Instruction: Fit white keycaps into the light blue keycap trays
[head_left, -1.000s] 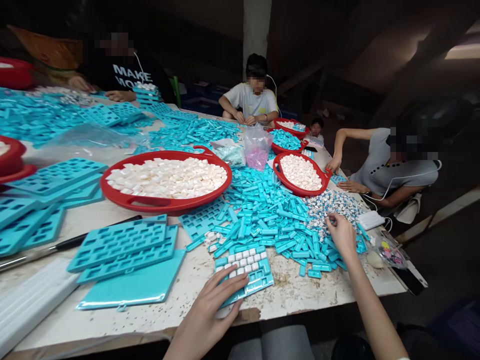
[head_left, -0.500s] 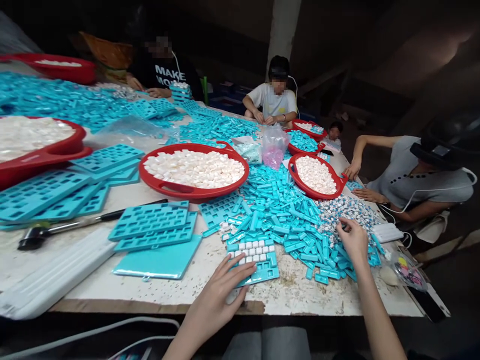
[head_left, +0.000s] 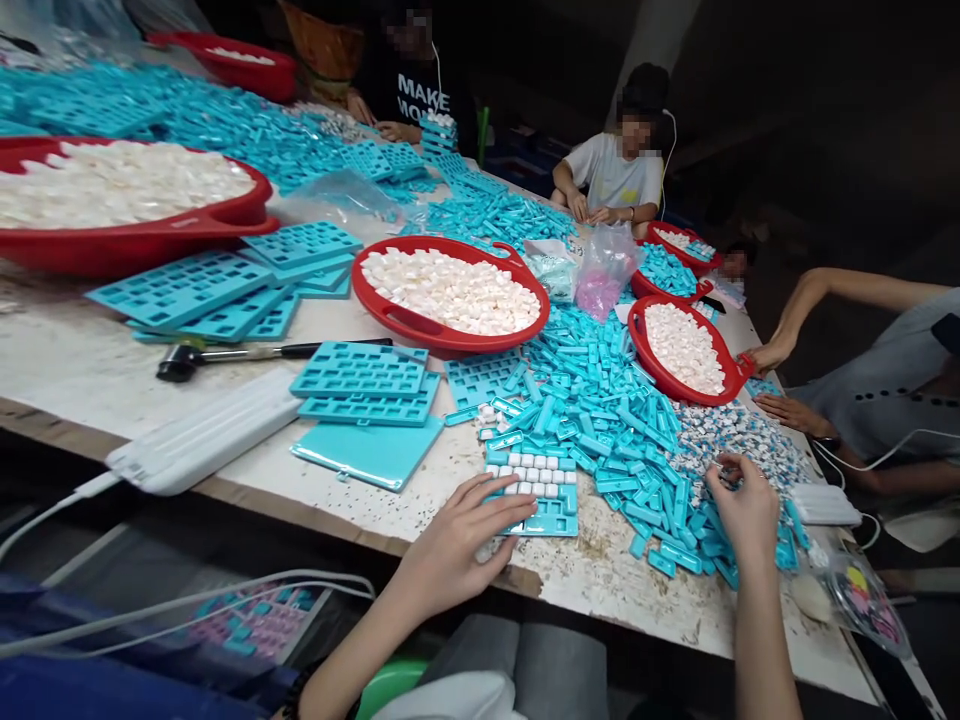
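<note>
A small turquoise keyboard-shaped tray (head_left: 561, 522) lies at the table's near edge, with rows of white keycaps (head_left: 534, 475) in its upper part and bare sockets lower down. My left hand (head_left: 472, 525) rests over its left side, fingers stretched out and the thumb by the near edge. To the right, my right hand (head_left: 746, 505) is above the near side of a heap of tiny white-and-blue pieces (head_left: 724, 435). Its thumb and forefinger are pinched together; what is between them is too small to make out. Loose turquoise bars (head_left: 600, 400) are heaped between the hands.
Red basins of white keycaps stand behind, one mid-table (head_left: 450, 345) and one at right (head_left: 731, 380). Turquoise trays (head_left: 360, 385) are stacked left, near a hammer-like tool (head_left: 180, 362) and a white power strip (head_left: 202, 440). Co-workers sit opposite and at right.
The view has swung left and tilted, so the table's contents appear farther right. My left hand stays on the keyboard-shaped tray; my right hand remains pinched at the heap of tiny pieces.
</note>
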